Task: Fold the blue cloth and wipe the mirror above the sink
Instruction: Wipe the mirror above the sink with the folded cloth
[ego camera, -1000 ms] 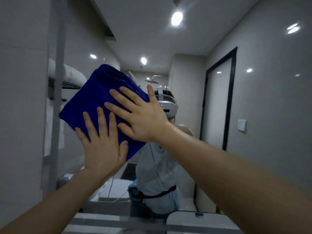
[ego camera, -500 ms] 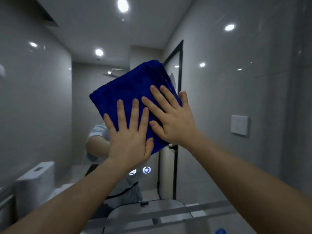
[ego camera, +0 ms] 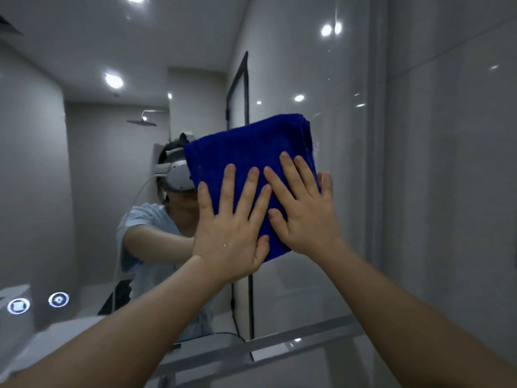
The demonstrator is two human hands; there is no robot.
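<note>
- Now both my hands are flat against the blue cloth (ego camera: 251, 155), pinning it to the mirror (ego camera: 84, 177).
- The cloth is folded into a thick square and sits tilted, with its stacked layers showing at the upper right corner. It lies on the right part of the glass, near the mirror's right edge.
- My left hand (ego camera: 229, 236) lies open on the lower left part of the cloth, its fingers (ego camera: 228, 189) straight, spread and pointing up. Its thumb rests by the cloth's bottom edge. It grips nothing and only presses.
- My right hand (ego camera: 303, 219) lies just beside it, also open, with straight fingers angled up to the left and the thumb on the cloth. Its little finger reaches past the cloth's right edge and seems to touch bare glass.
- In the glass I see my own reflection wearing a white headset (ego camera: 176, 175), partly hidden behind the cloth.
- Two round lit touch buttons (ego camera: 58, 299) glow at the mirror's lower left.
- A pale strip (ego camera: 307, 336) runs along the mirror's bottom edge, and a grey wall (ego camera: 447, 191) stands to the mirror's right.
</note>
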